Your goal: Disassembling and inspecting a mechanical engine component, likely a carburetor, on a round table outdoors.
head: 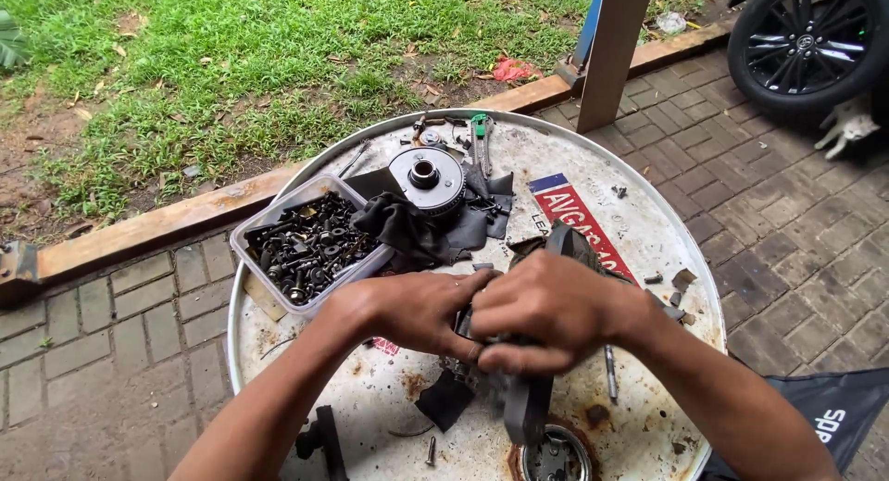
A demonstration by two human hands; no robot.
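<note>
Left hand [417, 310] gripping dark part [523, 398] | right hand [551, 319] clamping it too | part sitting at bench [648, 231] near-centre | tray [306, 245] lying far left, gear [426, 177] beyond.

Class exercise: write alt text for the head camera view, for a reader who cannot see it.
Two bare hands, left hand and right hand, clasp a dark metal part over a round white drum top. Behind them sit a plastic tray of bolts, a black rag and a round clutch-like part.
</note>
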